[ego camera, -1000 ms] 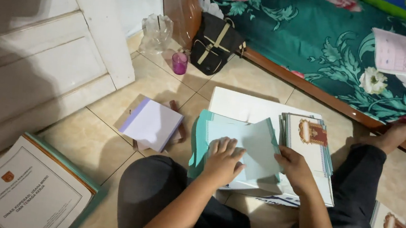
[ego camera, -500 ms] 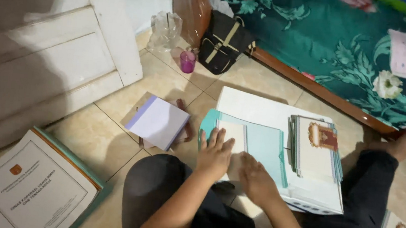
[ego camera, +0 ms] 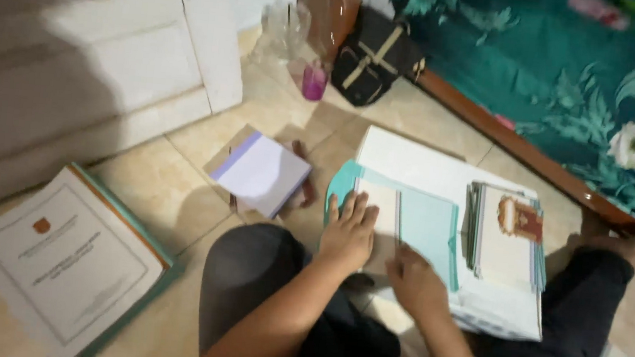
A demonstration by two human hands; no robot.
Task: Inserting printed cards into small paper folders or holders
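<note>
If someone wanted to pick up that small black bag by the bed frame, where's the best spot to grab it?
Probably by the tan straps crossing the front of the black bag, reaching from above. It leans near the wooden bed frame, so its back is blocked, while the straps face out and give the fingers something to hook.

folder (ego camera: 429,224) teal | bedsheet (ego camera: 544,76) green, floral | bag (ego camera: 371,59) black, tan straps | bottle (ego camera: 314,81) pink
</note>
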